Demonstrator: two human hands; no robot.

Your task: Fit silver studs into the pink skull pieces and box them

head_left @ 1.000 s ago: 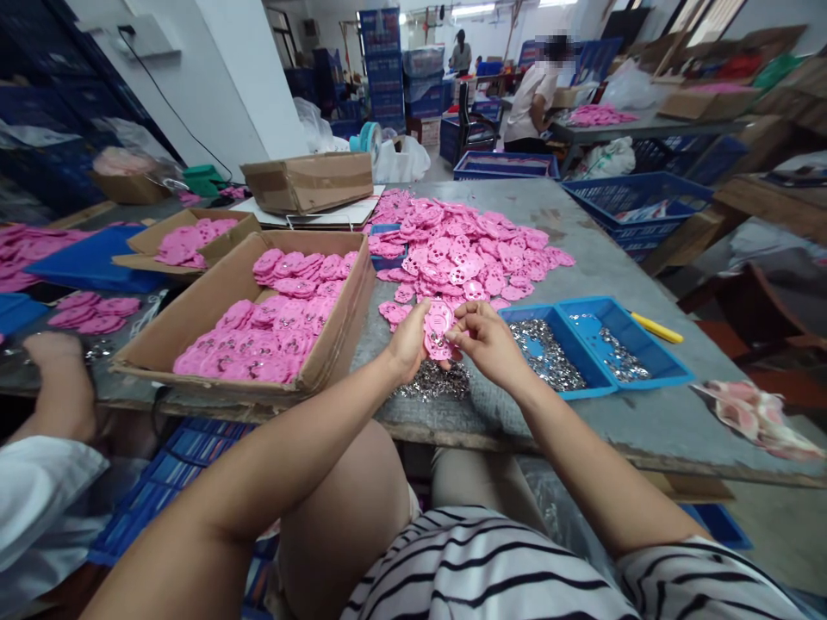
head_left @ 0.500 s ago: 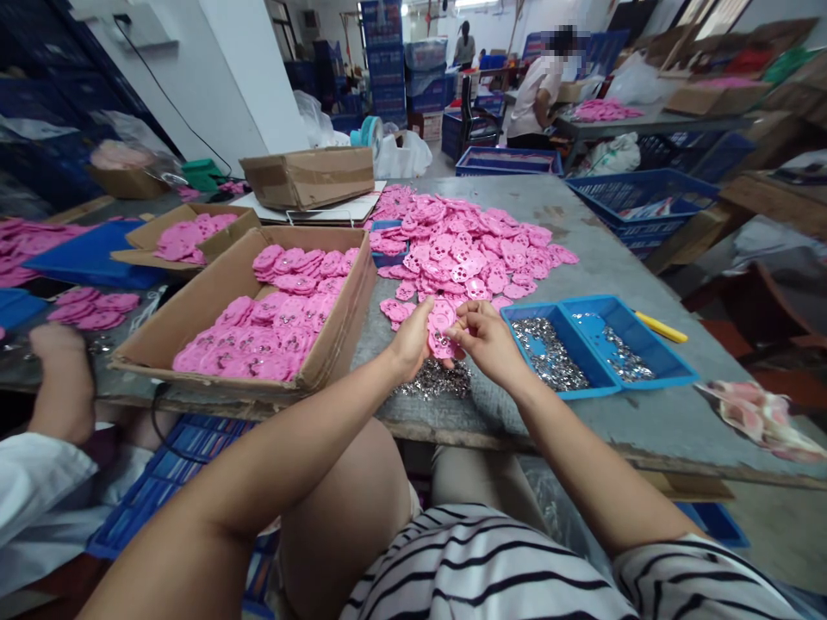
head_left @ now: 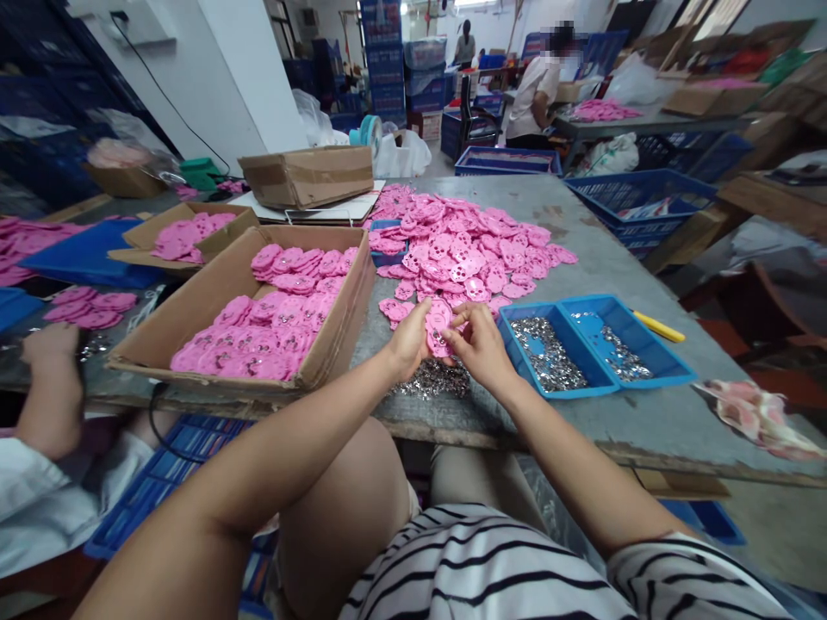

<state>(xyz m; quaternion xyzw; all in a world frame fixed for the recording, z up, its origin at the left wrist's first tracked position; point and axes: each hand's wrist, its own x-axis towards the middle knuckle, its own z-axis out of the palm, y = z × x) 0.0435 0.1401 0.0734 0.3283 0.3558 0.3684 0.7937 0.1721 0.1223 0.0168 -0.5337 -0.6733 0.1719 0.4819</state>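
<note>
Your left hand (head_left: 408,338) and right hand (head_left: 479,343) both have fingers closed on one pink piece (head_left: 438,325). Loose metal bits (head_left: 432,381) lie on the tabletop (head_left: 620,405) just below your fingers.

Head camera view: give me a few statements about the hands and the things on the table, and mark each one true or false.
1. Both hands hold one pink flat plastic piece between them. True: left hand and right hand both have a grip on it.
2. The blue plastic two-compartment tray holds pink pieces. False: it holds small silvery metal parts.
3. The open brown cardboard box holds pink pieces. True.
4. The yellow pen-like tool lies inside the cardboard box. False: it lies on the grey table, beside the tray.
5. A loose heap of pink pieces lies on the table beyond the hands. True.
</note>
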